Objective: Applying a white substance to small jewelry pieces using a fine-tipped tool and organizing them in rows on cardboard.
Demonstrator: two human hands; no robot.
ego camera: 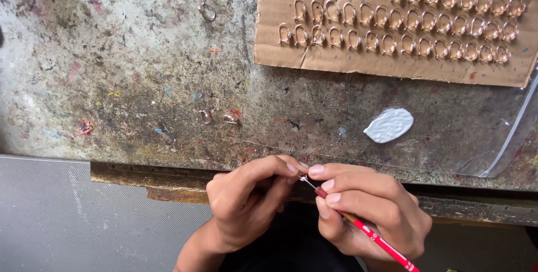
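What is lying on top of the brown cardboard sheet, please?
Three rows of small gold-coloured metal loops lie on the cardboard sheet; the worktop beneath it is covered.

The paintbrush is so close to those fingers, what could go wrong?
1. The fine paintbrush in the right hand could slip and dab paint on the left hand's fingertips, which pinch a tiny piece that is mostly hidden.
2. A sleeve or wrist might smear the white paint blob.
3. The loose metal rings near the table edge could get knocked off.
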